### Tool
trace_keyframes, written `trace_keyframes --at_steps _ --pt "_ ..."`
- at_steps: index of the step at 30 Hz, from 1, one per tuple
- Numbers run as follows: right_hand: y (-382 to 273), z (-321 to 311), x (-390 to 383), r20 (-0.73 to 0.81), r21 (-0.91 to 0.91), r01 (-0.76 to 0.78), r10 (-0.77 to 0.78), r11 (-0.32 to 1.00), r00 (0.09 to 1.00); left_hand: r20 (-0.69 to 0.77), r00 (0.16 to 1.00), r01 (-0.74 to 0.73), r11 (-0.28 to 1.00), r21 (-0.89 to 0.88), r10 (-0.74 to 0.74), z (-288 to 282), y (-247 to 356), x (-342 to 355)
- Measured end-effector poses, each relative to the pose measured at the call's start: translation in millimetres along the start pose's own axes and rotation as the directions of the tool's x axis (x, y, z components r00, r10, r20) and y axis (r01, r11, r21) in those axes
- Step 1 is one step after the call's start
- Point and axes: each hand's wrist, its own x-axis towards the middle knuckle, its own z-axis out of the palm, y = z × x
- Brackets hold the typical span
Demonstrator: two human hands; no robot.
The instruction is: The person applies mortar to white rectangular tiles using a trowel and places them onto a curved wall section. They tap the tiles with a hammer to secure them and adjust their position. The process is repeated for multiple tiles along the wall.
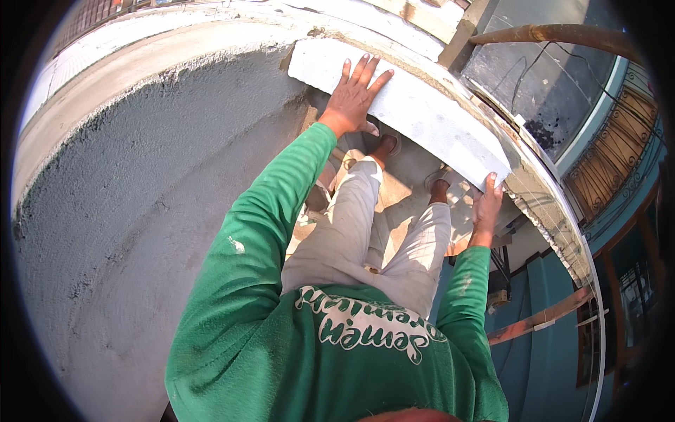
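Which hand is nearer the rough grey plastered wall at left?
Left. The left hand rests on the long white block, towards the wall; the right hand is at the block's far end, farther away.

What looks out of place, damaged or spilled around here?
Two spots: a white smear on the green left sleeve, and dark blotches on the grey surface at upper right, odd against plainer surroundings. The white block beneath the left hand shows no obvious damage.
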Motion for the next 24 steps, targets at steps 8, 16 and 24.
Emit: trace_keyframes --at_steps 8,16,24 --pt "-4.1 2.0 6.5 -0.037 0.012 -0.037 0.037 0.999 0.999 -0.209 0.975 -0.095 0.993 -0.072 0.078 25.1 -12.9 21.7" --pt "-4.3 5.8 4.7 -0.030 0.017 -0.023 0.024 1.000 0.999 -0.182 0.981 -0.086 0.990 -0.108 0.065 22.7 -15.3 21.9" --pt "17.7 -6.1 19.8 0.009 -0.105 0.046 -0.045 0.993 0.999 -0.167 0.985 -0.066 0.993 -0.102 0.049 27.1 -13.3 25.8"
